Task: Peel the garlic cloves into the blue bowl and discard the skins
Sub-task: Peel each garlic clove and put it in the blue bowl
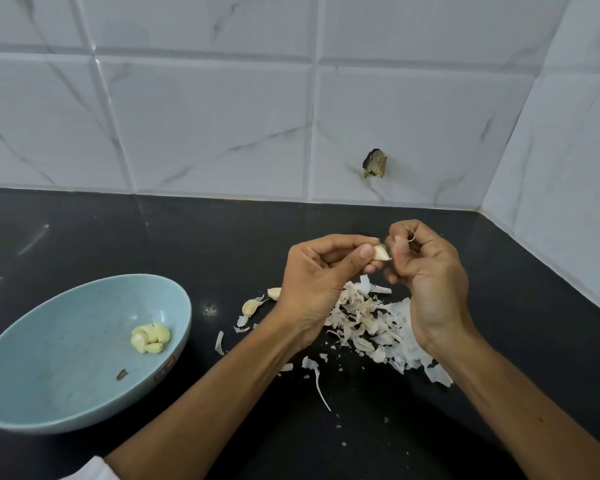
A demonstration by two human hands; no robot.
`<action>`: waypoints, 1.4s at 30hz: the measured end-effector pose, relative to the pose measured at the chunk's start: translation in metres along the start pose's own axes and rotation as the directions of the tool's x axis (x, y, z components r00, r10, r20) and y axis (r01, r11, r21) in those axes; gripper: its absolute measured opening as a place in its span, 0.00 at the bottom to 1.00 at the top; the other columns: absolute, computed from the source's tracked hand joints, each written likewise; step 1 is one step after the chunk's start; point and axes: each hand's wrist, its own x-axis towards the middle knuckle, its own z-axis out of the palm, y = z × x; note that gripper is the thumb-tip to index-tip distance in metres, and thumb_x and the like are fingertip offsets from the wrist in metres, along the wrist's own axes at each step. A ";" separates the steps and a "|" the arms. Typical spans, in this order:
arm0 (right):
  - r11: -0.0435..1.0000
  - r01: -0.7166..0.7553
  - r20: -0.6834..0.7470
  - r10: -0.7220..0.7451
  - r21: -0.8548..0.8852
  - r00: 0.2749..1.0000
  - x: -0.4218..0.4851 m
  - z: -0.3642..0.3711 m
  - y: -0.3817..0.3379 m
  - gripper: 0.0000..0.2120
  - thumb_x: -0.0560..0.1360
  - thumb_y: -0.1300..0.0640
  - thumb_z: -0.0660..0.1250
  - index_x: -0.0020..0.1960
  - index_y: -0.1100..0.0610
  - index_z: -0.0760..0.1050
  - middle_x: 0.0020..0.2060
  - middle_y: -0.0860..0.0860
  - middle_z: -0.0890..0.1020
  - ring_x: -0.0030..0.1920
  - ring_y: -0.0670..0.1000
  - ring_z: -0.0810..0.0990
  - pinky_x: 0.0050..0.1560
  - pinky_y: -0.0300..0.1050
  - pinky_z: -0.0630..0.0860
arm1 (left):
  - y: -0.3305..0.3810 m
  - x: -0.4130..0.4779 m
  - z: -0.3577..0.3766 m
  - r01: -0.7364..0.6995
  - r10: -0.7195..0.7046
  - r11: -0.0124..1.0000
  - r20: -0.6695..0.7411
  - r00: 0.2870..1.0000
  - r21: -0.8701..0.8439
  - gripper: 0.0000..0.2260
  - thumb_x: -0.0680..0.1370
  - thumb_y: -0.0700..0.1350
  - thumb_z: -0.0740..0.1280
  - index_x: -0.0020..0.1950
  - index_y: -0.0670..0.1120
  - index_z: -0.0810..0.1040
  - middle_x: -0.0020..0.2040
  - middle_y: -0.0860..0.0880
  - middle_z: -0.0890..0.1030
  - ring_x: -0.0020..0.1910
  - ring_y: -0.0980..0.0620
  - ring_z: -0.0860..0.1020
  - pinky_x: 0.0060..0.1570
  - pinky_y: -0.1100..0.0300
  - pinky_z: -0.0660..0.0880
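well inboard, clove (381, 252) in left grip (321, 271)

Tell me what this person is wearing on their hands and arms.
The left hand and right hand are bare: no rings, gloves, watch or bracelet. The right arm is uncovered to the frame edge; the left arm shows just an edge of white sleeve at the bottom.
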 end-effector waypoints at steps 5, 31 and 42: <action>0.996 0.072 -0.049 -0.075 -0.058 0.996 0.007 -0.009 -0.008 0.09 0.79 0.65 0.68 0.42 0.55 0.77 0.34 0.47 0.78 0.35 0.49 0.75 0.37 0.40 0.75 | 0.002 -0.002 0.003 -0.046 0.046 0.998 -0.007 0.999 -0.038 0.09 0.73 0.36 0.73 0.52 0.37 0.83 0.47 0.43 0.87 0.44 0.52 0.85 0.48 0.62 0.80; 0.675 0.289 0.182 -0.227 -0.678 0.957 0.020 -0.029 -0.003 0.10 0.77 0.66 0.71 0.51 0.54 0.86 0.41 0.41 0.86 0.44 0.35 0.83 0.45 0.24 0.74 | 0.010 0.002 -0.002 -0.123 0.126 0.992 -0.073 0.989 0.038 0.18 0.73 0.28 0.73 0.60 0.42 0.78 0.51 0.46 0.87 0.54 0.50 0.85 0.53 0.60 0.81; 0.619 0.093 0.238 0.156 -0.780 0.959 0.020 -0.033 -0.002 0.25 0.67 0.62 0.81 0.60 0.47 0.82 0.48 0.45 0.85 0.43 0.40 0.84 0.48 0.33 0.81 | 0.011 0.002 -0.003 -0.128 0.134 0.989 -0.087 0.987 0.070 0.21 0.72 0.27 0.74 0.61 0.43 0.77 0.50 0.45 0.87 0.52 0.50 0.86 0.52 0.60 0.81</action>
